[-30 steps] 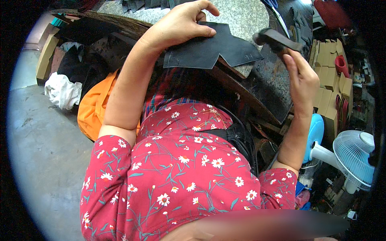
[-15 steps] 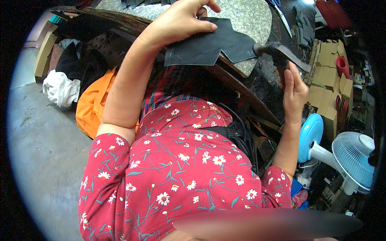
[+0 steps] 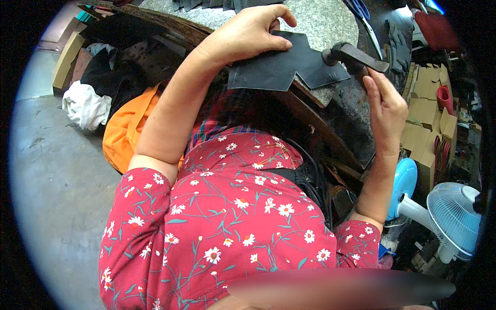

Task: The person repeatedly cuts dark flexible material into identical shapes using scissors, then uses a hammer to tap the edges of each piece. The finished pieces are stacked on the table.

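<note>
— Where is the left hand (image 3: 248, 33)?

— Up at the top of the view, laid over the upper left part of a dark cut leather piece (image 3: 281, 70). The fingers curl down and press on it, thumb reaching forward over the far edge. It pins the piece rather than closing around it.

— And where does the piece lie?

— On the speckled stone slab (image 3: 320, 20) that sits on the bench (image 3: 330, 129), with its lower left corner hanging out past the slab's near edge. The piece is flat, dark grey, with stepped notches cut into its outline.

— The right hand (image 3: 385, 111)?

— Off to the right, fingers held nearly straight and pointing up. The fingertips (image 3: 371, 80) touch the end of a dark hammer (image 3: 354, 56). The hand is not wrapped around the handle; it is open against it. The hammer's head rests at the right edge of the leather piece.

— What else is around?

— Blue-handled scissors (image 3: 364, 15) lie on the slab beyond the hammer. A stack of cardboard boxes (image 3: 429, 119) stands to the right, and a small pale blue fan (image 3: 454, 217) sits low on the right. On the left, a white cloth (image 3: 85, 106) and an orange bag (image 3: 126, 134) lie by the grey floor (image 3: 51, 186).
</note>
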